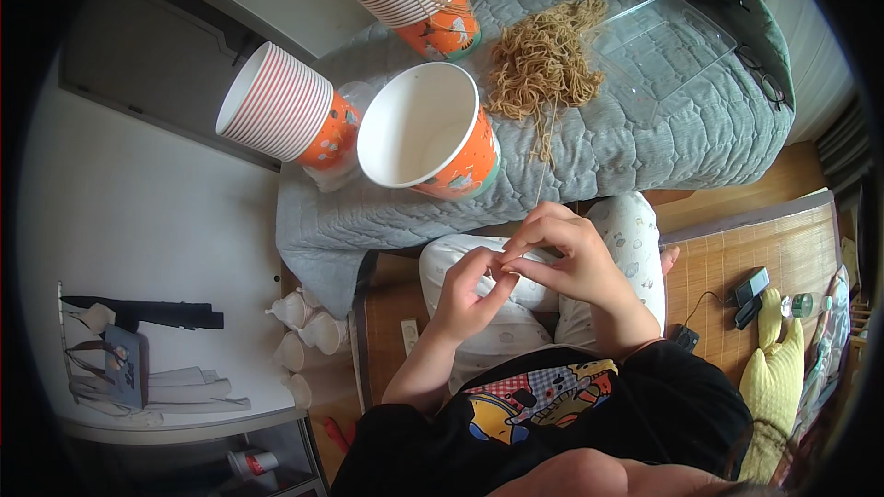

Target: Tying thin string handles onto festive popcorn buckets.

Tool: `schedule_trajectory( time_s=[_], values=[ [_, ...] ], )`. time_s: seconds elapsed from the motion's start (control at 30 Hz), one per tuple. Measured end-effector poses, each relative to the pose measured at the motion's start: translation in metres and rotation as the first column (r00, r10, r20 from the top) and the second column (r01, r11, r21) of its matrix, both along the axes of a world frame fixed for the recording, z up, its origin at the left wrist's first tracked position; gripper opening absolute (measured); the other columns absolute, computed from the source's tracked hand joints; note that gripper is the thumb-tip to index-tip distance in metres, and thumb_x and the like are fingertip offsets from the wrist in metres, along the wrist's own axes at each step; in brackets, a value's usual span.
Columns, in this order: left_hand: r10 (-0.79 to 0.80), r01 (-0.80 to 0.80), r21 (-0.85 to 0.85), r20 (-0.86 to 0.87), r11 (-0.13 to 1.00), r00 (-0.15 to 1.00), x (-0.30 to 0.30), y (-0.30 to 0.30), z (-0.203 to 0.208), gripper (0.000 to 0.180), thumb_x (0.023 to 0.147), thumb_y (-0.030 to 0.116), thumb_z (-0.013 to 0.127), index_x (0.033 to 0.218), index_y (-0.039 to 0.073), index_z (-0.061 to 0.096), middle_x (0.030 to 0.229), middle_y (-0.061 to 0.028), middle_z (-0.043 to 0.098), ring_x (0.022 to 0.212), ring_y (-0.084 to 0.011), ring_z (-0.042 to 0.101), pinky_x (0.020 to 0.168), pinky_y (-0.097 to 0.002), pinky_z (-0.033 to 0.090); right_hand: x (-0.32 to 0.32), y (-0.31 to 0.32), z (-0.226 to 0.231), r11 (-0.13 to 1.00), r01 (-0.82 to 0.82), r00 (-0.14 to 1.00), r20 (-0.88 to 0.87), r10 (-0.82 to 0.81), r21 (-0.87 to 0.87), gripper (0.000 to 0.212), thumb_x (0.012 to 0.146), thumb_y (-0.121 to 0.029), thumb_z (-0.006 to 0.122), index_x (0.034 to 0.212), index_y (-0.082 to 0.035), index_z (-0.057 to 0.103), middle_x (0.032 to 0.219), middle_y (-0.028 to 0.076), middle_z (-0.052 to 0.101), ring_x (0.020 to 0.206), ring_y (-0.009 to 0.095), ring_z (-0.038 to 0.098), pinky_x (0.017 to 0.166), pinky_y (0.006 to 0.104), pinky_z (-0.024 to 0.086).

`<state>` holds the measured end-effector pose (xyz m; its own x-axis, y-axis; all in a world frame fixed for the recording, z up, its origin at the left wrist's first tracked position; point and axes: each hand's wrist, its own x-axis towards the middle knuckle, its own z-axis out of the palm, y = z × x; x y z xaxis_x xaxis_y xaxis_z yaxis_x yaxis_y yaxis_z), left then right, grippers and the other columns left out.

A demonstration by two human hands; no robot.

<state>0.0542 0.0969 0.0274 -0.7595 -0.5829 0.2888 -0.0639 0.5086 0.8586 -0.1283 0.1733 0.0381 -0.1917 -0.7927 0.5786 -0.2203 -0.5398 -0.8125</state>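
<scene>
String (541, 182) pinched by left hand (468, 296) and right hand (578, 260); could be snagged if drawn from tangled pile (548, 57).

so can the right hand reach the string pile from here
Likely yes: the right hand faces the string pile, with the bucket off to the left, leaving the way free.

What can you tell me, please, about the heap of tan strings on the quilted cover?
The heap of tan strings is a loose, untidy tangle of many thin, wavy cords; they look like yarn or twine, but I cannot tell which. It rests on the grey-green quilted cover, right of the large open paper bucket and against or beside the clear tray. Some ends trail downward, and a thin strand runs toward the right hand.
</scene>
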Motion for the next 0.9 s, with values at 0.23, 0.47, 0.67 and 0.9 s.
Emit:
schedule_trajectory(
  time_s=[0.23,0.47,0.67,0.9],
  values=[
    [-0.039,0.039,0.007,-0.005,0.999,0.999,0.002,0.001,0.003,0.02,0.083,0.01,0.072,0.095,-0.003,0.061,0.081,-0.0086,0.06,0.073,-0.0164,0.059,0.069,-0.0282,0.046,-0.002,0.001,-0.003,0.998,0.008,1.0,-0.02,-0.01,-0.062,0.015,0.075,-0.005,0.079,0.087,-0.009,0.072,0.084,-0.001,0.071,0.078,0.018,0.06,0.072,0.0319,0.049],
    [-0.104,0.105,0.063,-0.01,0.993,0.995,0.007,0.0,0.002,0.022,0.083,0.009,0.071,0.099,-0.002,0.062,0.08,-0.0071,0.061,0.073,-0.0148,0.06,0.069,-0.0279,0.046,-0.005,0.001,-0.007,0.995,0.003,0.997,-0.078,-0.011,-0.103,0.014,0.075,-0.008,0.08,0.084,-0.011,0.07,0.08,-0.003,0.069,0.071,0.017,0.057,0.066,0.0315,0.045],
    [-0.192,0.221,0.417,-0.112,0.881,0.975,0.014,-0.003,-0.003,0.022,0.086,0.007,0.068,0.106,-0.001,0.061,0.085,-0.0021,0.062,0.073,-0.0089,0.058,0.068,-0.0247,0.047,-0.003,0.002,-0.006,0.992,0.003,0.996,-0.092,-0.014,-0.122,0.016,0.074,-0.009,0.082,0.081,-0.011,0.068,0.077,-0.003,0.067,0.069,0.017,0.056,0.066,0.0322,0.042],
    [-0.277,0.394,0.682,-0.28,0.616,0.919,0.021,-0.016,-0.019,0.023,0.093,0.014,0.064,0.11,0.0,0.061,0.085,-0.0012,0.061,0.061,-0.0043,0.052,0.054,-0.0194,0.042,-0.002,0.001,-0.007,0.986,-0.024,0.992,-0.123,0.004,-0.163,0.02,0.074,-0.01,0.082,0.081,-0.011,0.064,0.077,-0.004,0.066,0.069,0.018,0.056,0.066,0.0329,0.041]
  ],
)
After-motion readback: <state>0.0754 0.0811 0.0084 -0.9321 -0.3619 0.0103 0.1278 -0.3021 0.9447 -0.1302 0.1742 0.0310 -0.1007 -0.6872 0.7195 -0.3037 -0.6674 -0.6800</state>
